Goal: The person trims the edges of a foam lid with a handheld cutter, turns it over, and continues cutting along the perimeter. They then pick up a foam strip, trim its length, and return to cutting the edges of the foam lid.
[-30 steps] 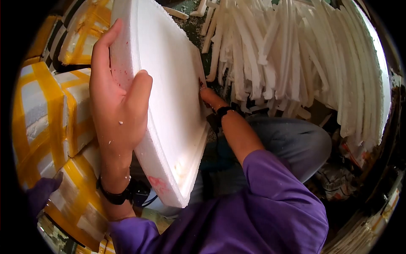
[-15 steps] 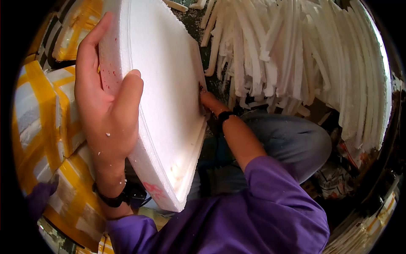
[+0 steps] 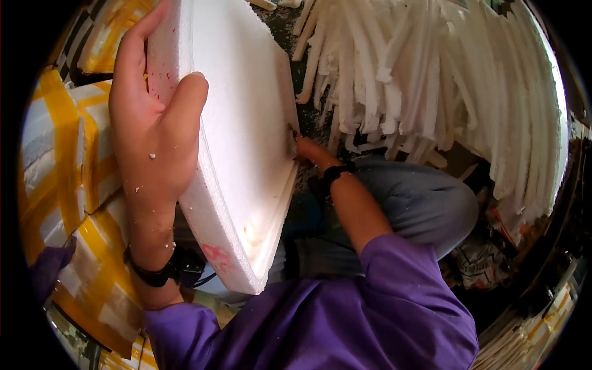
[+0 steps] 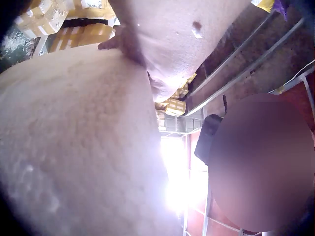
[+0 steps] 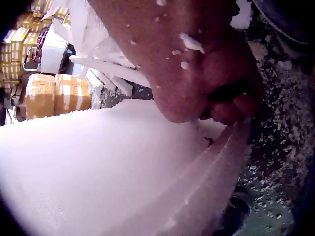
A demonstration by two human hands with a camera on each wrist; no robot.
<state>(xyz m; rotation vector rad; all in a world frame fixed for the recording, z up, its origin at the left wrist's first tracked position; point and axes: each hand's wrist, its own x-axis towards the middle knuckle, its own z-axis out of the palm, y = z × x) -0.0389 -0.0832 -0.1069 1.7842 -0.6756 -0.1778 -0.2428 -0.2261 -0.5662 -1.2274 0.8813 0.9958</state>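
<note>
A white styrofoam lid [image 3: 240, 123] with a raised rim and red marks on its side stands tilted on edge before me. My left hand [image 3: 154, 135] grips its left side, thumb over the rim and fingers along the outer side. At the opposite edge, my right hand [image 3: 311, 151] holds a thin dark tool [image 3: 294, 131] against the foam. In the right wrist view, the curled fist of the right hand [image 5: 211, 83] is close on the lid's rim [image 5: 197, 162], with the tool's black handle [image 5: 231, 92] showing between the fingers. White crumbs cling to both hands.
A large heap of white foam strips [image 3: 394, 74] lies at the upper right. Foam boxes bound with yellow tape [image 3: 65, 142] are stacked on the left. My bent knee [image 3: 425, 203] is below the strips, and foam crumbs litter the dark floor [image 5: 275, 142].
My right hand with the dark tool has slid along the lid's far edge toward my body. The lid and left hand have shifted left, and lately slightly up in the view.
</note>
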